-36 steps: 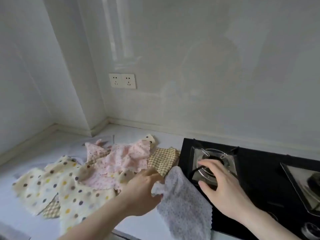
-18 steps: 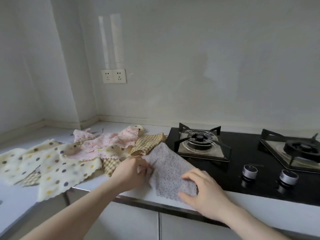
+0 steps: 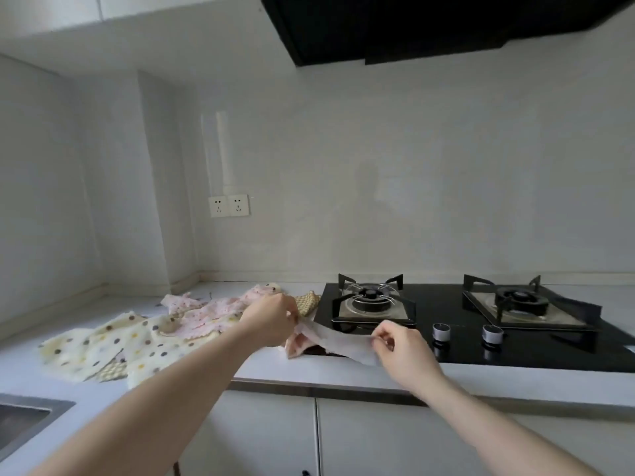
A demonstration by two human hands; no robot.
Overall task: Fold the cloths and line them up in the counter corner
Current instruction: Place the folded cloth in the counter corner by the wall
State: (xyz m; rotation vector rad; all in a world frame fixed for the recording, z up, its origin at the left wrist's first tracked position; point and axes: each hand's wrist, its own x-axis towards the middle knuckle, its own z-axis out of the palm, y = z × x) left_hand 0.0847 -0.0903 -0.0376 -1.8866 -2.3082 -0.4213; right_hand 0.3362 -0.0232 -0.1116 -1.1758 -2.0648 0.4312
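Observation:
A pale grey speckled cloth is stretched between my two hands just above the counter's front edge, by the hob. My left hand pinches its left end and my right hand pinches its right end. Left of them a heap of unfolded cloths lies on the white counter: a cream polka-dot cloth, a pink floral cloth and a yellow checked cloth. The counter corner is behind the heap.
A black gas hob with two burners and two knobs fills the counter to the right. A steel sink's corner shows at the lower left. Sockets are on the wall; an extractor hood hangs above.
The view has pulled back and risen. Both hands lifted the grey cloth off the hob's edge and now hold it stretched by its ends; before, the right hand pressed flat on it.

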